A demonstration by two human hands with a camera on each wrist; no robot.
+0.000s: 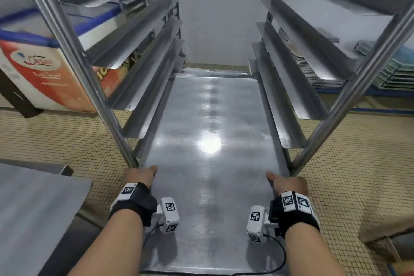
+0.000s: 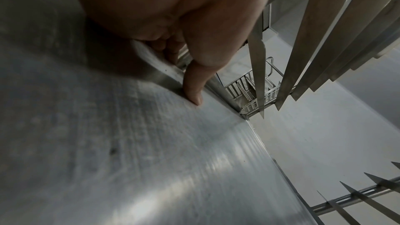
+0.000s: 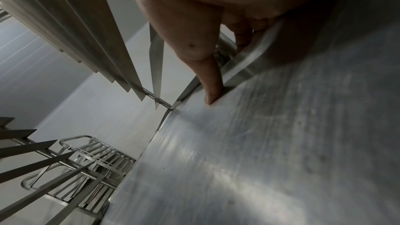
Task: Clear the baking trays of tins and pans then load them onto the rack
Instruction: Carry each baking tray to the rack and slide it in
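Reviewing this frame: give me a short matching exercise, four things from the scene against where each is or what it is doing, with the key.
Things:
1. baking tray
2. left hand
3. right hand
4. chest freezer

Places or states:
A. grips the tray's right edge
B. stands on the floor left of the rack
C. partly slid between the rack's lower rails
D. grips the tray's left edge

Pairs: 1-C, 2-D, 3-A, 4-B
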